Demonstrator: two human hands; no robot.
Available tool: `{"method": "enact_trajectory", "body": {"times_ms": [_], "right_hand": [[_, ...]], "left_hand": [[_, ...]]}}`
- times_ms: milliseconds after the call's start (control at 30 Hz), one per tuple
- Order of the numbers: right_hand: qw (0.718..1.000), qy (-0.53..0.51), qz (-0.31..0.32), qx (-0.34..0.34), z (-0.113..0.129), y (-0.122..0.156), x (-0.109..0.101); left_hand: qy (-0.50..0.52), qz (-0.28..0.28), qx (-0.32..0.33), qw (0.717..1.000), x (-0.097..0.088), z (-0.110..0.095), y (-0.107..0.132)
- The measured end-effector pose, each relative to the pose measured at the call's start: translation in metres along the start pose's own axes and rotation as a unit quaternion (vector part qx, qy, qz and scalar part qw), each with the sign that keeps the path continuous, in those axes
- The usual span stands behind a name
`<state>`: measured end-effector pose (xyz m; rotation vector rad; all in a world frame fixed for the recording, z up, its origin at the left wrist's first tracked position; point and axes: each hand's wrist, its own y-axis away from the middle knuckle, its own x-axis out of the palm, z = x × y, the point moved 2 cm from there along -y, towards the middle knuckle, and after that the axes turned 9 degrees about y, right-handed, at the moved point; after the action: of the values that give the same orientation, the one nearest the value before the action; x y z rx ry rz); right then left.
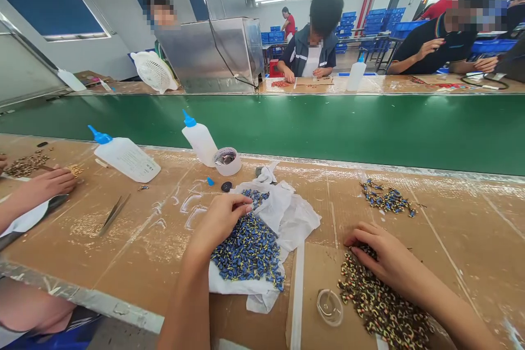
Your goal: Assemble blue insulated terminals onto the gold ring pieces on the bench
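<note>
My left hand [219,220] rests on a heap of small blue parts [248,251] lying on a white plastic bag [287,219]; its fingers are pinched together at the heap's top. My right hand [388,257] lies with curled fingers on a pile of small dark, brown-and-yellow parts [381,306]. What either hand pinches is too small to see. A smaller cluster of blue parts [388,199] lies further back on the right. A small clear round dish [329,306] sits between the two piles near the front edge.
Two white squeeze bottles with blue tips [125,156] [199,139], a tape roll [227,161] and tweezers [115,212] lie on the cardboard-covered bench [135,251]. A co-worker's hand [45,186] works at the left. A green conveyor belt [328,126] runs behind, with people seated beyond it.
</note>
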<state>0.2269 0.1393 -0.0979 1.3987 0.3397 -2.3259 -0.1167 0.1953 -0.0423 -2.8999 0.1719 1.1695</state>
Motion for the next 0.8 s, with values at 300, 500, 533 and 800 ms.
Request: {"method": "enact_trajectory", "body": {"times_ms": [300,500,533,800], "right_hand": [[0.999,0.005,-0.03,0.019,-0.003,0.0,-0.003],[0.999,0.0,-0.048,0.017,-0.003,-0.001,-0.004],[0.999,0.002,-0.052,0.017,-0.003,-0.002,-0.004],[0.989,-0.123,-0.085,-0.004,0.02,0.004,-0.023]], "left_hand": [[0.323,0.1,0.021,0.941,0.04,-0.03,-0.002],[0.331,0.169,0.037,0.928,0.068,-0.046,0.002],[0.332,0.175,0.035,0.926,0.072,-0.048,0.002],[0.361,0.217,0.045,0.906,0.101,-0.053,0.008]]}}
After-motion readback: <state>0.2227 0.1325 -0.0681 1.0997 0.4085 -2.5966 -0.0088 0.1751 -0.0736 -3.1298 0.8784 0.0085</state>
